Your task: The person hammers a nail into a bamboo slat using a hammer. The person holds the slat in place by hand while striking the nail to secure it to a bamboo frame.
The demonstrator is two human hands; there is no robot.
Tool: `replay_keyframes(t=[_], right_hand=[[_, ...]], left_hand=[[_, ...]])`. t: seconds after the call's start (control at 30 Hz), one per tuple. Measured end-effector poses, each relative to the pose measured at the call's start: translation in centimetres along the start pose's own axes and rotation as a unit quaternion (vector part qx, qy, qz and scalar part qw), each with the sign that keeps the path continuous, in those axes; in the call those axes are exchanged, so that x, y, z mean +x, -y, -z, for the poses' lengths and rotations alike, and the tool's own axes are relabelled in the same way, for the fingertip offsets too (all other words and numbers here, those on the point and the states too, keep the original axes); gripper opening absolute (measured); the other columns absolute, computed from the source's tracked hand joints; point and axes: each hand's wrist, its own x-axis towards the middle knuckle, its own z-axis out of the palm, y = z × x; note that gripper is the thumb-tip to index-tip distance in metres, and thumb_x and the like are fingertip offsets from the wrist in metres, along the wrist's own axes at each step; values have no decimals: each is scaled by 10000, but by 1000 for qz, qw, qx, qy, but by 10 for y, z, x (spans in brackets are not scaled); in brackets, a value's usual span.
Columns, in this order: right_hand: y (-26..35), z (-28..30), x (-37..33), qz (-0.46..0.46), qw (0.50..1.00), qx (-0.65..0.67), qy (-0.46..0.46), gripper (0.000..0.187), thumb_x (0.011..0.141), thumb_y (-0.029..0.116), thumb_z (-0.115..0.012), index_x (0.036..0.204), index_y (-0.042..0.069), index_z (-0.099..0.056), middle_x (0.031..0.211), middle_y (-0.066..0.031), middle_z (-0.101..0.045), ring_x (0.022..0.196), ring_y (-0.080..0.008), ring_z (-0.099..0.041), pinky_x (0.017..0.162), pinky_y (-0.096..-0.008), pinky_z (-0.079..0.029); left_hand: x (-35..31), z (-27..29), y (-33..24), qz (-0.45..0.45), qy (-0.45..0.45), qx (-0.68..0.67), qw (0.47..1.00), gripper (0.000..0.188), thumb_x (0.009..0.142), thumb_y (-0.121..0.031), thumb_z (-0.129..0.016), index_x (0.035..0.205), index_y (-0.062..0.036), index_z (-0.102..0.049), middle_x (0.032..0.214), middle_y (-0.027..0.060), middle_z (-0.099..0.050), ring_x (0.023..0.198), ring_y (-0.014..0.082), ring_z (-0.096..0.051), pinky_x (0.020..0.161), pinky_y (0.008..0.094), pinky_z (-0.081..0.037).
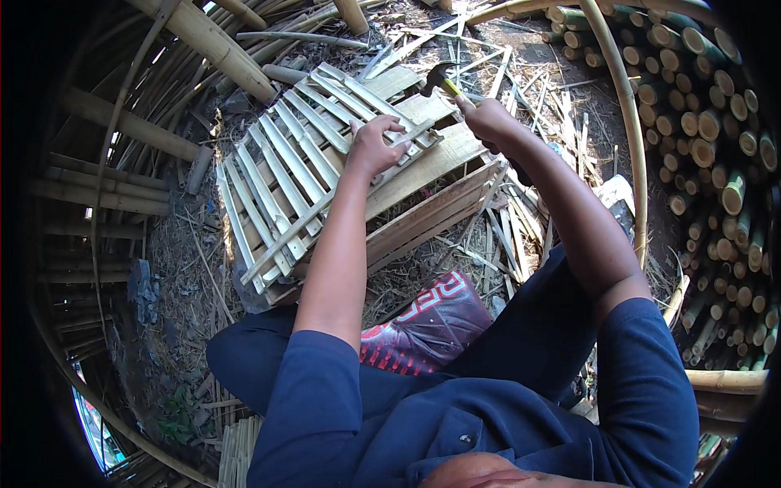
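My right hand [490,124] is wrapped round the yellow handle of a claw hammer [439,79], its dark head raised over the far right of a slatted bamboo panel [281,167]. The panel has several pale split strips laid side by side, with a thin cross strip [313,213] over their near ends. It rests on a wooden crate [427,220]. My left hand [376,148] is at the right part of the cross strip, thumb and fingers curled toward each other. Whatever is between those fingertips is too small to make out.
Cut bamboo poles [704,122] are stacked at the right, behind a bent bamboo pole [633,122]. Thick bamboo posts [215,49] stand at the upper left. Bamboo scraps [521,236] litter the ground. A dark printed bag [439,325] with red patterning lies between my legs.
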Motion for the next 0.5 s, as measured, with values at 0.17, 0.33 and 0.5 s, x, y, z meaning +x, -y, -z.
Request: replay_keyframes(t=[0.17, 0.33, 0.5], right_hand=[[2, -8, -2, 6, 999, 0, -33, 648, 1048, 596, -492, 666, 73, -481, 548, 9, -441, 419, -129, -378, 400, -355, -312], [-3, -1, 2, 41, 997, 2, -58, 658, 1050, 586, -489, 650, 64, -496, 549, -4, -469, 418, -136, -417, 405, -351, -353], [2, 2, -7, 54, 996, 7, -69, 658, 1053, 570, -486, 640, 59, -506, 544, -6, -477, 418, -140, -443, 402, -351, -371]], left_hand=[[1, 18, -7, 38, 33, 75, 996, 452, 877, -440, -737, 1216, -141, -730, 1475, 83, -588, 1418, 276, -502, 1248, 660, -3], [-16, 34, -15, 58, 79, 111, 989, 667, 879, -557, -712, 1408, -161, -622, 1578, 104, -485, 1498, 275, -398, 1241, 668, 35], [-54, 23, -35, 34, 78, 219, 972, 807, 783, -548, -805, 1469, -199, -561, 1604, 55, -455, 1521, 230, -361, 1216, 745, -5]])
